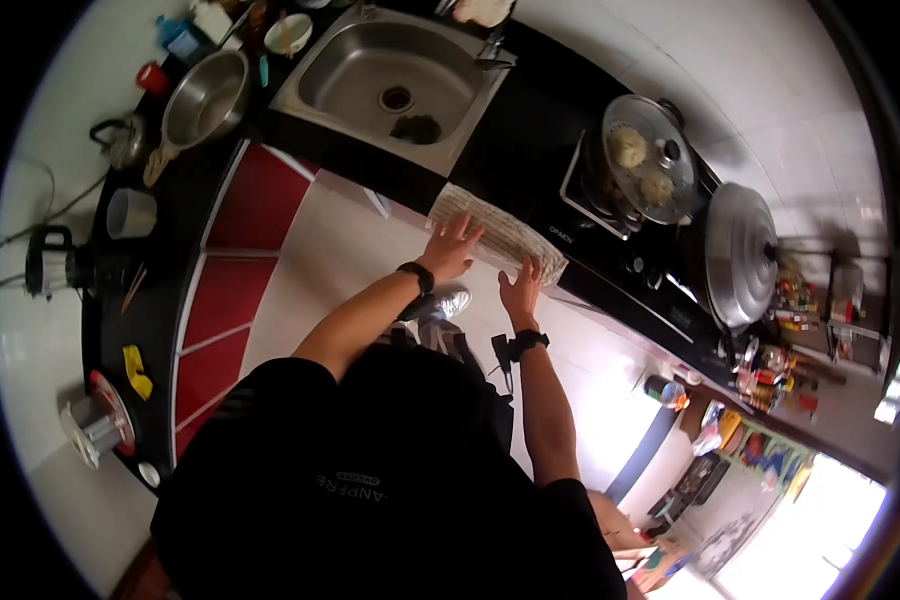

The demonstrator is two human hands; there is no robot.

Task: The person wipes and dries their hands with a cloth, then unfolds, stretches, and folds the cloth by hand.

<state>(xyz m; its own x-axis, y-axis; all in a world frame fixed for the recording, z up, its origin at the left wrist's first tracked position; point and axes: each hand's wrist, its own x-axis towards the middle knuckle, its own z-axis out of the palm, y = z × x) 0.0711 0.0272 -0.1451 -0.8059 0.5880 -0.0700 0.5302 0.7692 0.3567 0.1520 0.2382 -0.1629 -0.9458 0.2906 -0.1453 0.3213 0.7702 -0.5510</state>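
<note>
A folded, light woven cloth (498,233) lies along the front edge of the black counter, between the sink and the stove. My left hand (451,248) rests on the left part of this cloth with its fingers spread. At the cloth's right part is my right hand (521,290), fingertips touching or just over its edge, thumb and fingers apart. Neither hand holds anything. Both wrists wear black bands.
A steel sink (400,85) is at the upper left of the cloth. On the stove, right, stand a glass-lidded pot (650,160) with buns inside and a large lidded wok (740,255). A steel pan (206,100) and a kettle (122,141) are on the left counter.
</note>
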